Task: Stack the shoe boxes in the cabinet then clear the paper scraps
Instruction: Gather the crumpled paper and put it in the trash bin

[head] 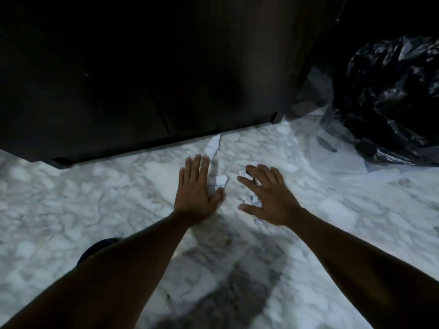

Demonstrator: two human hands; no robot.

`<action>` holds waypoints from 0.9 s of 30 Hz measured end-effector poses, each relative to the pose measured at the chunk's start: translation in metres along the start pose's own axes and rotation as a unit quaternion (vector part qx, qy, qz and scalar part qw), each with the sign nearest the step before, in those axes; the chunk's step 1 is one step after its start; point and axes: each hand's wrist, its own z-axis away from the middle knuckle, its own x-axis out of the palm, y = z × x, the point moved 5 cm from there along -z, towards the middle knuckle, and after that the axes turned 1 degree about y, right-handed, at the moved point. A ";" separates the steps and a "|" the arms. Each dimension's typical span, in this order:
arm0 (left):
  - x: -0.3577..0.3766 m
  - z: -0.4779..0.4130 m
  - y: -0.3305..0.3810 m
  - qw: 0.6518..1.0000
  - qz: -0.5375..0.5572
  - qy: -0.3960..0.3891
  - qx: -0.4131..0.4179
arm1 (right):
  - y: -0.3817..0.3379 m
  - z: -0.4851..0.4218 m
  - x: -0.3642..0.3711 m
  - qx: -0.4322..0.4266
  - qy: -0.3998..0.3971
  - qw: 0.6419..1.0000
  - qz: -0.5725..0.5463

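Both my hands reach down to the white marble floor (71,205) in front of the dark cabinet (142,79), whose doors are closed. My left hand (196,188) lies flat, fingers together, with a white paper scrap (221,180) at its thumb side. My right hand (266,194) hovers with fingers spread over crumpled white scraps (248,198); one bit (242,173) shows at its fingertips. A long torn paper strip (212,146) lies just beyond my left hand near the cabinet's base. No shoe boxes are in view.
A full black rubbish bag (392,96) sits at the right, beside the cabinet's corner. A clear plastic sheet (344,148) lies flat on the floor in front of it. A dark rounded object (97,248) shows under my left forearm.
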 end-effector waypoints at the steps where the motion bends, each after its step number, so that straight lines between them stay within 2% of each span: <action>1: -0.003 -0.013 -0.003 1.000 0.001 -0.004 0.012 | -0.001 -0.002 0.000 0.010 0.021 1.000 0.001; 8: -0.003 -0.068 0.008 0.992 -0.035 -0.090 0.078 | -0.004 -0.010 0.005 0.052 0.086 0.995 0.012; 11: -0.008 -0.053 0.011 0.995 0.040 -0.005 0.092 | -0.007 -0.005 0.002 0.072 0.123 0.990 -0.003; 13: -0.009 -0.030 0.008 0.991 0.106 0.056 0.066 | -0.012 -0.002 0.002 0.100 0.131 0.986 -0.003; 16: -0.005 0.019 0.006 0.991 0.112 0.075 0.019 | -0.018 0.004 0.004 0.126 0.112 0.985 0.032; 20: -0.003 0.054 0.008 0.993 0.079 0.079 0.026 | -0.025 0.014 0.012 0.154 0.070 0.985 0.040; 23: -0.007 0.055 0.008 0.990 0.110 0.081 0.032 | -0.028 0.015 0.008 0.164 0.069 0.981 0.073; 27: -0.004 0.056 0.005 0.982 0.171 0.080 -0.008 | -0.035 0.023 0.003 0.186 0.085 0.977 0.060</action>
